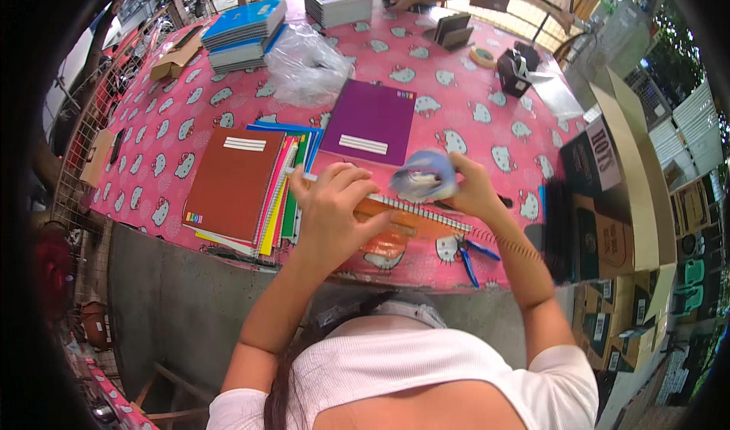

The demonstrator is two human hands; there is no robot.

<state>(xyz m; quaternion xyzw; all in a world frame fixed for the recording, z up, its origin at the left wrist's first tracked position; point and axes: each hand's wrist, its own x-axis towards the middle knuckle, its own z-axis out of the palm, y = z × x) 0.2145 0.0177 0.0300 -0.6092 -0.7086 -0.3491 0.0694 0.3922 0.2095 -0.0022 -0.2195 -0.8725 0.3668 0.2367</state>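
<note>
My left hand is closed on an orange notebook, which I see nearly edge-on, with its hole-lined spine upward. A thin spiral coil runs out past the spine's right end, in front of my right forearm. Just above the spine, my right hand grips a blue-grey ring-shaped thing; motion smears it, so I cannot tell its kind. Blue-handled pliers lie on the table below the coil. Left of my left hand is a stack of coloured notebooks with a brown one on top.
A purple notebook lies beyond my hands. Farther off are clear plastic, blue notebooks, another stack and a tape roll. An open cardboard box stands at right. Across the table is another person's hand.
</note>
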